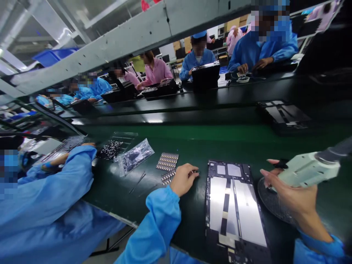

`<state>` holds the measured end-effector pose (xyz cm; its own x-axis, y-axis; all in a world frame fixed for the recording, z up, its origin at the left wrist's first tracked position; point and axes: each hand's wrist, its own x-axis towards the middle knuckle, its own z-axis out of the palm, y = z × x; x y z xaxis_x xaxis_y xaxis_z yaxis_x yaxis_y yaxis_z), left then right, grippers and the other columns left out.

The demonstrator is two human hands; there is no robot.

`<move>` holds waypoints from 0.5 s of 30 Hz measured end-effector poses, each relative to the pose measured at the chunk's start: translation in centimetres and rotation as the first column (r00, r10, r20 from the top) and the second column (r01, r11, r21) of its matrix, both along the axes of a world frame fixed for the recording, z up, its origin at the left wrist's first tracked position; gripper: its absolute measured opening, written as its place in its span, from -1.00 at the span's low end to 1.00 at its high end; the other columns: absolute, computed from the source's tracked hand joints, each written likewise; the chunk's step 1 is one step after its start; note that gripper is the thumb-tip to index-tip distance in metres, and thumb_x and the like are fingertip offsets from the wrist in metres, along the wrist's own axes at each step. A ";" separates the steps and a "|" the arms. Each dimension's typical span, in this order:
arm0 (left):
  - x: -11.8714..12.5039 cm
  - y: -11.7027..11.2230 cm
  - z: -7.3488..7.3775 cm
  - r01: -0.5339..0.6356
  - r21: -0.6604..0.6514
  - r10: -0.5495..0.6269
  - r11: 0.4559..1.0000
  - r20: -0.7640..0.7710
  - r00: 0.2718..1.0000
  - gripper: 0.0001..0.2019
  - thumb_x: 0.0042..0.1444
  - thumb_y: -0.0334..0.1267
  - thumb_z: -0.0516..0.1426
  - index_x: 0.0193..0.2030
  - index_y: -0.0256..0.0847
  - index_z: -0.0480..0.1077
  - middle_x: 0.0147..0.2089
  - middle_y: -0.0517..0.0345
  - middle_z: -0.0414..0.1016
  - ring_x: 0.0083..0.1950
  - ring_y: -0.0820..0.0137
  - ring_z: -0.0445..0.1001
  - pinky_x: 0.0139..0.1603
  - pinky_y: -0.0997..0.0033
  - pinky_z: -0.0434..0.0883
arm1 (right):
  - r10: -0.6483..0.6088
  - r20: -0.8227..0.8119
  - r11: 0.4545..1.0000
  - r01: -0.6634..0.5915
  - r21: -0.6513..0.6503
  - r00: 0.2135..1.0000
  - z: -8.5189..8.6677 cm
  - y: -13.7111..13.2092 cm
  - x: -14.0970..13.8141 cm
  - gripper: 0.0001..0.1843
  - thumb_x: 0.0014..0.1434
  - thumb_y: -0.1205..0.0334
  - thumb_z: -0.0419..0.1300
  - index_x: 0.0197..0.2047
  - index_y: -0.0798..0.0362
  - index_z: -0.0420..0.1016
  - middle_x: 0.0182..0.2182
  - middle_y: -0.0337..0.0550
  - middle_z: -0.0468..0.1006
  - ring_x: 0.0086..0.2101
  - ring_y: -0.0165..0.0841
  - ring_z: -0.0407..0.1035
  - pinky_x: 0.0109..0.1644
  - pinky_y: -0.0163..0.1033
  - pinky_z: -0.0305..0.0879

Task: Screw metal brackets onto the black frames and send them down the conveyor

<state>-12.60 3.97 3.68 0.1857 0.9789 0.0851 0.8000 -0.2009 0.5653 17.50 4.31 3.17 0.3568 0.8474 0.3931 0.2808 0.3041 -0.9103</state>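
My left hand (pixel 183 179) is over the green bench, its fingers curled together around a small dark part (pixel 193 172) that is mostly hidden. Just beside its wrist lies a small sheet of metallic components (pixel 167 178), with a larger sheet (pixel 167 161) behind it. In front of me an opened tablet-like device (pixel 247 211) lies flat, showing silvery panels and dark ribbon strips. To its right, my right hand (pixel 295 194) is wrapped around a pale green electric screwdriver (pixel 310 169) with a thick dark cord. Its tip is hidden. Below that hand is a round, dark dish (pixel 271 201).
Tweezers (pixel 137 182), a clear bag of parts (pixel 136 157) and a heap of small black pieces (pixel 110 148) lie left. A co-worker's blue sleeve (pixel 63 183) is close by. Another device (pixel 286 113) rests behind; a beam (pixel 110 44) crosses above. Several people work opposite.
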 end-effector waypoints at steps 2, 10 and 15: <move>-0.2 2.5 -0.9 0.004 -0.090 -0.011 0.996 -0.082 0.997 -0.79 0.04 -0.35 0.25 -0.13 -0.21 0.55 -0.27 0.09 0.53 -0.30 0.36 0.51 -0.17 0.37 0.46 | -0.050 -0.030 0.999 0.050 -0.009 0.998 1.3 -0.8 0.0 -0.74 -0.09 0.09 0.39 -0.56 -0.05 0.38 -0.71 -0.29 0.38 -0.51 -0.22 0.39 -0.20 0.00 0.39; 0.2 3.3 -0.7 0.053 -0.155 -0.056 0.987 -0.021 0.998 -0.95 -0.07 -0.33 0.32 -0.43 -0.21 0.54 -0.40 0.18 0.51 -0.38 0.43 0.47 -0.33 0.50 0.37 | -0.002 -0.160 0.982 -0.029 -0.185 0.987 5.6 -3.3 -2.2 -0.62 -0.10 0.02 0.38 -0.24 -0.07 0.39 -0.71 -0.32 0.35 -0.66 -0.28 0.26 -0.59 -0.15 0.19; 1.3 0.7 -1.2 0.050 -0.385 0.158 0.922 0.489 0.858 -0.83 -0.17 -0.34 0.36 -0.43 -0.31 0.49 -0.57 0.25 0.45 -0.52 0.49 0.43 -0.46 0.55 0.34 | 0.240 -0.134 0.963 -0.254 -0.096 0.961 4.3 -3.2 -4.7 -0.67 0.04 0.14 0.35 -0.14 -0.03 0.40 -0.68 -0.39 0.36 -0.66 -0.35 0.31 -0.54 -0.21 0.29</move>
<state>-11.28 4.69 2.50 0.1647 0.9616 -0.2193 0.3870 0.1415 0.9112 12.82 1.12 7.51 0.1699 0.9509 0.2586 0.0963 0.2451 -0.9647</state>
